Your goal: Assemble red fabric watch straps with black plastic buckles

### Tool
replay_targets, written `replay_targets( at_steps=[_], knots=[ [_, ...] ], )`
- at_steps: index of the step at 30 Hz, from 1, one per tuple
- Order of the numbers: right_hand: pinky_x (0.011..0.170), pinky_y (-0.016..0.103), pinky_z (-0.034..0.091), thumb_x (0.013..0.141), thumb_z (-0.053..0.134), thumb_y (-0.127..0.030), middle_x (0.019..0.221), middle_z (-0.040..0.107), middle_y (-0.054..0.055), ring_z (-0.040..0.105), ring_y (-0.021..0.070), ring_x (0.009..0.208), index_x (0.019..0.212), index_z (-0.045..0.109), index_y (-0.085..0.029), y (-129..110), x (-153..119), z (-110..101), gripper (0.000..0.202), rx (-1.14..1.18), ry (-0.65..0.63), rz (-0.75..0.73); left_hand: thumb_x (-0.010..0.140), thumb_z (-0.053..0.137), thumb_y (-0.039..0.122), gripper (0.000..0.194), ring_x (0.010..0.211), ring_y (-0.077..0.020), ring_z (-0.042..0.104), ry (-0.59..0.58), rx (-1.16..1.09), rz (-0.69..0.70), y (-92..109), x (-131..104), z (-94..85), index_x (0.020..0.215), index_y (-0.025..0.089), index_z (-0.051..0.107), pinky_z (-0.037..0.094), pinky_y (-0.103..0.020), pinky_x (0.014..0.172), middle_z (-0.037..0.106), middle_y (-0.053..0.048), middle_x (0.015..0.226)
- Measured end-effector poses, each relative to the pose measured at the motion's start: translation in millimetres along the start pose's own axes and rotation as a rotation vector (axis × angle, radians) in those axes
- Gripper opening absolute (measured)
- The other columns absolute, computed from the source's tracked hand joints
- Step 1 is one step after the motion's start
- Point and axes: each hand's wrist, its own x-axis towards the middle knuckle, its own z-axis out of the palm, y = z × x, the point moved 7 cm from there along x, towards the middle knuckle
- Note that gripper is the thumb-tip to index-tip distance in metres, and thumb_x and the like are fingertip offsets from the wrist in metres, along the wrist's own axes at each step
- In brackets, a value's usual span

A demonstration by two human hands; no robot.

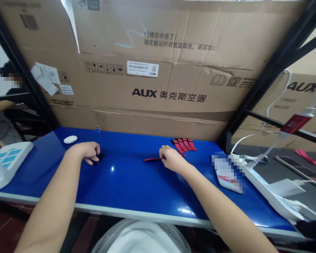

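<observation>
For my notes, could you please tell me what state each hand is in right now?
Left hand: curled at a black item; cannot tell whether it grips it.
Right hand: closed, holding a red strip.

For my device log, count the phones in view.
2: one phone on the blue table, right of the right hand; another phone on the dark surface beyond. Others may be hidden.
</observation>
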Motion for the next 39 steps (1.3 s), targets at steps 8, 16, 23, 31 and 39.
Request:
replay_targets(
  at_steps=[8, 16, 23, 31, 39],
  knots=[
    [0.078, 0.031, 0.037, 0.067, 0.057, -0.001, 0.090, 0.055, 0.006, 0.049, 0.0197, 0.083, 0.078, 0.052, -0.019, -32.9, -7.2, 10.8, 0.021, 0.008, -0.097, -0.111, 0.056, 0.074, 0.018, 0.033, 0.065, -0.0233, 0.071, 0.067, 0.088, 0.192, 39.7, -2.6, 16.4, 0.082, 0.019, 0.054, 0.049, -0.025, 0.057, 0.072, -0.004, 0.073],
    [0.085, 0.036, 0.033, 0.080, 0.070, -0.019, 0.093, 0.057, 0.002, 0.047, 0.0196, 0.093, 0.091, 0.056, -0.021, -34.5, -1.7, 31.7, 0.018, 0.287, -0.162, 0.039, 0.055, 0.077, 0.039, 0.037, 0.063, -0.0210, 0.069, 0.034, 0.136, 0.335, 68.0, -16.3, 34.1, 0.077, 0.019, 0.056, 0.044, -0.023, 0.053, 0.071, -0.003, 0.072],
    [0.082, 0.033, 0.035, 0.084, 0.063, -0.020, 0.092, 0.057, 0.004, 0.049, 0.0189, 0.090, 0.083, 0.057, -0.019, -30.1, 1.2, 28.6, 0.006, 0.268, -0.086, 0.021, 0.060, 0.074, 0.050, 0.040, 0.057, -0.0189, 0.063, 0.099, 0.149, 0.405, 88.9, -12.8, 56.1, 0.079, 0.020, 0.057, 0.039, -0.024, 0.049, 0.068, -0.003, 0.069],
    [0.062, 0.025, 0.039, 0.083, 0.052, -0.019, 0.071, 0.057, -0.002, 0.050, 0.0136, 0.064, 0.084, 0.056, -0.019, 0.4, 11.4, 37.0, 0.004, 0.561, -0.023, 0.208, 0.069, 0.069, 0.034, 0.020, 0.080, -0.0225, 0.064, 0.183, 0.194, 0.561, 113.0, -9.0, 74.1, 0.081, 0.020, 0.060, 0.044, -0.027, 0.066, 0.070, -0.006, 0.087],
    [0.057, 0.026, 0.048, 0.076, 0.058, -0.011, 0.069, 0.066, 0.002, 0.064, 0.0151, 0.059, 0.076, 0.051, -0.018, 28.2, 35.4, 36.8, 0.010, 0.947, -0.079, 0.414, 0.068, 0.072, 0.023, 0.025, 0.062, -0.0152, 0.062, 0.036, -0.304, 0.729, 163.2, 0.0, 89.5, 0.088, 0.017, 0.058, 0.048, -0.027, 0.061, 0.064, -0.001, 0.071]
  ],
)
